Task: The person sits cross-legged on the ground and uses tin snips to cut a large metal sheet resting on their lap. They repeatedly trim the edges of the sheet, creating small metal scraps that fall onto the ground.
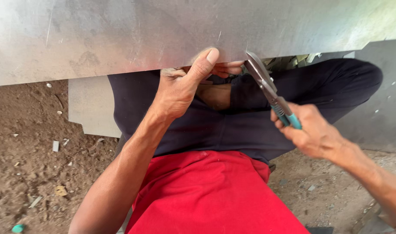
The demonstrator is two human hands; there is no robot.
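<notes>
We see a large grey metal sheet (163, 34) filling the far side, its near edge running across above our lap. Under it sit dark trousers (232, 125) and, nearer, a red shirt (206, 195), with dirt ground (29, 164) to the left strewn with scraps. Our left hand (180, 89) pinches the sheet's near edge, thumb on top and fingers beneath. Our right hand (312, 130) is clenched around the teal handles of the snips (267, 89), whose blades meet the sheet's edge just right of the left thumb.
</notes>
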